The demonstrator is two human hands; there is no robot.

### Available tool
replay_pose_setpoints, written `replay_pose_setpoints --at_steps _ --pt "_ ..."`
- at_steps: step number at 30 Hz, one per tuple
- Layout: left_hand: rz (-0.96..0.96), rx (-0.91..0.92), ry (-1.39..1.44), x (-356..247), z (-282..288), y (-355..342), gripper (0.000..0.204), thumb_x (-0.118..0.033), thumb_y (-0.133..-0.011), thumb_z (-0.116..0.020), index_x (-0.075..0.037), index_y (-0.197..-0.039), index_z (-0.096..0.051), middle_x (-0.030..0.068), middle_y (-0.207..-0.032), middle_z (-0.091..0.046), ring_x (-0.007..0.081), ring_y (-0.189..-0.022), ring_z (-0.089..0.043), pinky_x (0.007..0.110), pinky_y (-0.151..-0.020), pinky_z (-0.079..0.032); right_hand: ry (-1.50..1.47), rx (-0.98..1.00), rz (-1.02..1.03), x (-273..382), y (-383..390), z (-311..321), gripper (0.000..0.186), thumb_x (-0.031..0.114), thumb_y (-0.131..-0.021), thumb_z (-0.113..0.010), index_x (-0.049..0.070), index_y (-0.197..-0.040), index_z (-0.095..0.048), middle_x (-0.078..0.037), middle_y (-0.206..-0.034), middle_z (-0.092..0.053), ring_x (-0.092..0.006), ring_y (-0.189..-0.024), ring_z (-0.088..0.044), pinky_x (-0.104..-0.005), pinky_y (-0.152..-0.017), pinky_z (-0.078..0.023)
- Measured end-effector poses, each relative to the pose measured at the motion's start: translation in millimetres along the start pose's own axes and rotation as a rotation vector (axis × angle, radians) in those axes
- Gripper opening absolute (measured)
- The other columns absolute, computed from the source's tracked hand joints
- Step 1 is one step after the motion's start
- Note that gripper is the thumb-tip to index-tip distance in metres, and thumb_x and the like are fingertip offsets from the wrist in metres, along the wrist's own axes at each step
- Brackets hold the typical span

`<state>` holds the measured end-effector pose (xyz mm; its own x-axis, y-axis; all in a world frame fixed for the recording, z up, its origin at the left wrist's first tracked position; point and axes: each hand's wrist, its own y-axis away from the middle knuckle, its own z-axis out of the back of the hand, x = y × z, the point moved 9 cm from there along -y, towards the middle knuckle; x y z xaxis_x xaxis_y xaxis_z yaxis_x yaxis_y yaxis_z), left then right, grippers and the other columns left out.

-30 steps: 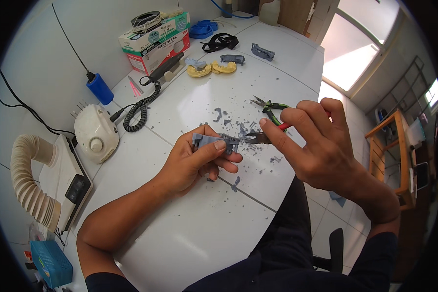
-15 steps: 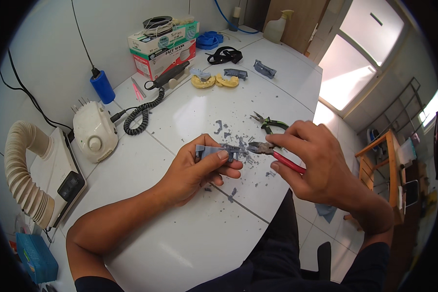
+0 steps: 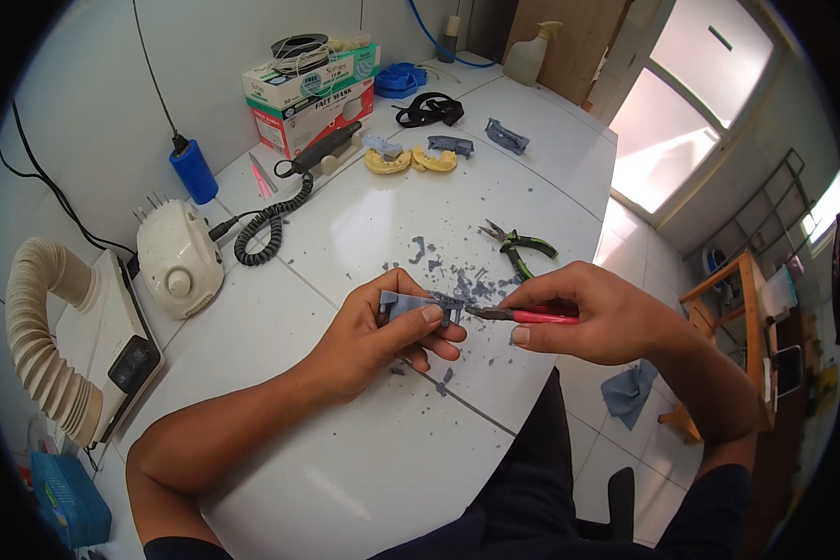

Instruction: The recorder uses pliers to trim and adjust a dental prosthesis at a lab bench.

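Here, the hands (image 3: 375, 322) (image 3: 607, 313) point inward, nearly meeting.

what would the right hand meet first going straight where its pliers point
Probably the grey part in the left hand: the red pliers point at its near end, though depth is unclear.

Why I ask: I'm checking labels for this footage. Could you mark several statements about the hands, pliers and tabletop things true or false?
1. The left hand holds a grey plastic piece, and the right hand holds red-handled pliers. True.
2. The red-handled pliers are far from that piece. False: their tip is at its right end, though contact is too small to confirm.
3. Green-and-black pliers lie on the white table. True.
4. Only yellow fragments are scattered there. False: grey fragments are.
5. Yellow dental casts lie farther left than the green-and-black pliers. True.
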<state>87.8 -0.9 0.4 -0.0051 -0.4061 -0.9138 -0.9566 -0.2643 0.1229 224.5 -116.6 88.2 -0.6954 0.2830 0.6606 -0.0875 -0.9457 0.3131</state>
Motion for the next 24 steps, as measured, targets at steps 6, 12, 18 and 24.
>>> replay_pose_setpoints --at_steps 6,12,18,24 --pt "0.000 0.017 0.020 2 1 0 0.024 -0.022 -0.107 -0.067 -0.003 -0.115 -0.053 0.0212 -0.111 -0.077 0.0209 -0.097 -0.079 0.028 -0.073 -0.061 -0.038 0.046 -0.089 -2 -2 -2 0.058 0.044 -0.096 -0.075 -0.004 -0.127 -0.074 -0.020 -0.101 -0.075 -0.0247 -0.094 -0.069 -0.0354 -0.084 -0.053" --pt "-0.004 0.039 0.080 1 0 0 0.024 -0.021 -0.106 -0.067 -0.004 -0.114 -0.052 0.0214 -0.110 -0.077 0.0204 -0.095 -0.079 0.025 -0.069 -0.060 -0.140 0.062 -0.115 -11 -3 -5 0.057 0.044 -0.098 -0.074 -0.005 -0.128 -0.073 -0.015 -0.095 -0.073 -0.0212 -0.088 -0.066 -0.0335 -0.079 -0.050" --pt "-0.006 0.108 0.212 -1 1 0 0.021 -0.019 -0.107 -0.064 -0.006 -0.114 -0.049 0.0228 -0.108 -0.077 0.0209 -0.093 -0.080 0.022 -0.063 -0.058 -0.242 0.104 -0.155 -4 -2 -7 0.056 0.045 -0.101 -0.070 -0.004 -0.127 -0.073 -0.013 -0.095 -0.074 -0.0177 -0.087 -0.068 -0.0321 -0.080 -0.052" --pt "-0.011 0.165 0.330 2 0 1 0.020 -0.021 -0.106 -0.065 -0.010 -0.111 -0.048 0.0234 -0.106 -0.078 0.0207 -0.089 -0.080 0.021 -0.058 -0.053 -0.309 0.220 -0.206 0 3 -15 0.057 0.047 -0.103 -0.067 -0.004 -0.128 -0.071 -0.012 -0.100 -0.074 -0.0176 -0.089 -0.072 -0.0328 -0.083 -0.057"
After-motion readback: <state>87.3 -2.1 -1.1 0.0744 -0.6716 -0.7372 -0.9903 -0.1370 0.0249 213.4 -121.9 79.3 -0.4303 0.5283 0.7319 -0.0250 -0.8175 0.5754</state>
